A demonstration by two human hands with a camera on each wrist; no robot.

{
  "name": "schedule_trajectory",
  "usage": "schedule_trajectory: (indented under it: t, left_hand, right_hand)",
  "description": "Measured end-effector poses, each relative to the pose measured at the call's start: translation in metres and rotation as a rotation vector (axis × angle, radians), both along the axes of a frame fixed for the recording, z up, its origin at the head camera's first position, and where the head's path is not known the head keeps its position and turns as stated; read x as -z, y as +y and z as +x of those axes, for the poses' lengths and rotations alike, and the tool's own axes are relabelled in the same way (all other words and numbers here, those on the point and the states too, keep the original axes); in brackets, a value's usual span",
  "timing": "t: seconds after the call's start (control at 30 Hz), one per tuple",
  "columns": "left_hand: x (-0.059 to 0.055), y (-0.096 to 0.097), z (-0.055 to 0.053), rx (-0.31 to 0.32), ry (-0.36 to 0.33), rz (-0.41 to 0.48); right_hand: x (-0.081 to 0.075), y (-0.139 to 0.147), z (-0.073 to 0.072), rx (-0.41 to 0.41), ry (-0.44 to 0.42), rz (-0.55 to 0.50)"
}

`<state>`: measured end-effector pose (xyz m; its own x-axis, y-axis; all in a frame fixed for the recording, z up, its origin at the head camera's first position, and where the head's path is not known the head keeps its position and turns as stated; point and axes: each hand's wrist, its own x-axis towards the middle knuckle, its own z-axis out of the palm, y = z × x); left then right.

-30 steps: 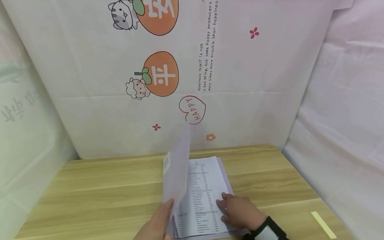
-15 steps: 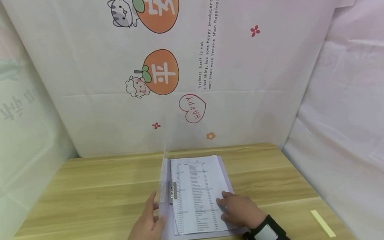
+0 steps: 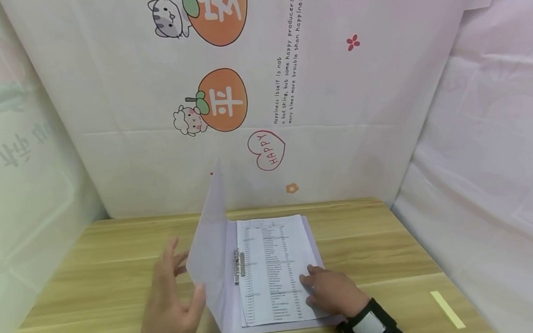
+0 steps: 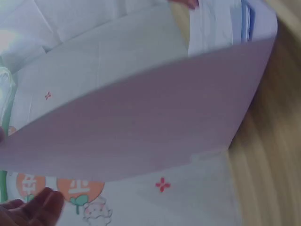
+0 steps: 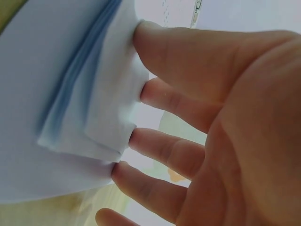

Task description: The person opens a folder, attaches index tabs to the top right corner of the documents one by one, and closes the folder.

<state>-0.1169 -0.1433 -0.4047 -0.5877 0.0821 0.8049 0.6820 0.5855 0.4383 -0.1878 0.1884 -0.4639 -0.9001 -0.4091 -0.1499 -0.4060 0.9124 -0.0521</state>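
Observation:
A pale lilac folder point(image 3: 237, 313) lies on the wooden table with its front cover point(image 3: 210, 263) standing up and leaning left. Inside, a stack of printed sheets point(image 3: 278, 269) lies flat beside a metal clip point(image 3: 237, 266). My left hand point(image 3: 166, 300) is at the cover's free edge, fingers spread and fairly straight. In the left wrist view the cover point(image 4: 141, 113) passes between the thumb side and the fingers; whether they touch it is unclear. My right hand point(image 3: 333, 291) rests its fingertips on the right part of the sheets, seen closely in the right wrist view point(image 5: 188, 122).
The wooden table point(image 3: 116, 280) extends on both sides of the folder. A pale yellow strip point(image 3: 448, 309) lies at the right front. A white printed cloth point(image 3: 326, 90) hangs behind, with more cloth at both sides.
The cover has swung left from over the sheets, uncovering them and the clip. My left hand has moved left with it and its fingers have spread. My right hand stays put.

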Motion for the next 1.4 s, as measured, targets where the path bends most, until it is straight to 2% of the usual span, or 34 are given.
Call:
schedule_trajectory:
  t: [0.07,0.13,0.17,0.23,0.37,0.6,0.7,0.77,0.93,1.17,1.4]
  left_hand:
    - [-0.005,-0.004,-0.005,-0.015,0.223,-0.067]
    - [-0.01,-0.006,-0.008,-0.058,0.399,-0.121]
    - [-0.011,-0.006,-0.008,-0.083,0.463,-0.138]
    - [-0.013,-0.007,-0.008,-0.13,0.539,-0.153]
    - [-0.01,-0.012,-0.005,-0.222,0.557,-0.169]
    - [0.006,-0.026,0.0,-0.441,0.459,-0.248]
    - [0.013,-0.032,0.001,-0.491,0.399,-0.289]
    - [0.017,-0.038,0.005,-0.492,0.309,-0.327]
    - [0.026,-0.05,0.012,-0.446,0.043,-0.473]
    - [0.039,-0.055,0.008,-0.446,-0.05,-0.585]
    - [0.047,-0.059,0.009,-0.455,-0.25,-0.684]
  right_hand:
    - [-0.001,0.0,0.0,0.0,-0.001,-0.004]
    - [-0.002,0.0,0.001,-0.001,0.001,-0.003]
    - [-0.002,0.0,0.001,-0.003,0.004,-0.002]
    - [-0.002,0.0,0.001,-0.009,0.01,0.001]
    - [0.0,0.0,0.001,-0.02,0.02,-0.012]
    - [0.003,0.002,-0.001,-0.023,0.023,-0.019]
    - [0.003,0.002,-0.001,-0.03,0.026,-0.021]
    - [0.003,0.003,-0.001,-0.033,0.025,-0.023]
    - [0.004,0.003,0.0,-0.022,0.015,-0.027]
    - [0.004,0.003,0.001,-0.022,0.023,-0.026]
    - [0.002,0.003,0.004,-0.011,0.019,-0.035]
